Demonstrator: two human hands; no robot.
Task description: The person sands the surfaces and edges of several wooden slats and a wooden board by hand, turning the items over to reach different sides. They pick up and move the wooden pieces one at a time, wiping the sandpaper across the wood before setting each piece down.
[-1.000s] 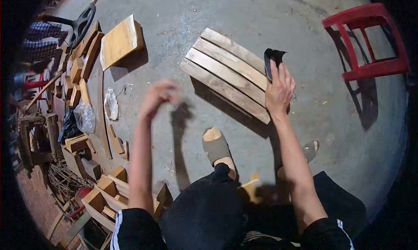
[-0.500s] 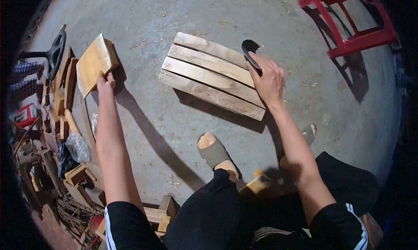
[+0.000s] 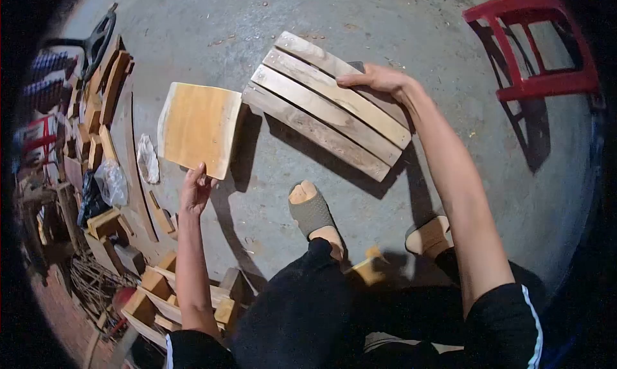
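Right of clear bag (image 3: 112, 184), contents unclear: left hand (image 3: 195, 190) is pinching yellow board (image 3: 198, 121), right hand (image 3: 380, 80) touching slats (image 3: 331, 94), grip hidden.

The left hand (image 3: 195, 190) has brought the yellow-topped piece (image 3: 200, 126) beside the slatted piece (image 3: 327, 103).

Beyond the left hand (image 3: 196, 192) and right hand (image 3: 379, 83), grey floor (image 3: 385, 15), smooth, flecked with small bits. Well to the right of the right hand, a red stool (image 3: 546, 86), with its long shadow on the near side. Well to the left of the left hand, wood scraps (image 3: 116, 89) in a loose pile; nearer, reddish ground (image 3: 48, 298). Hard light, dark shadows.
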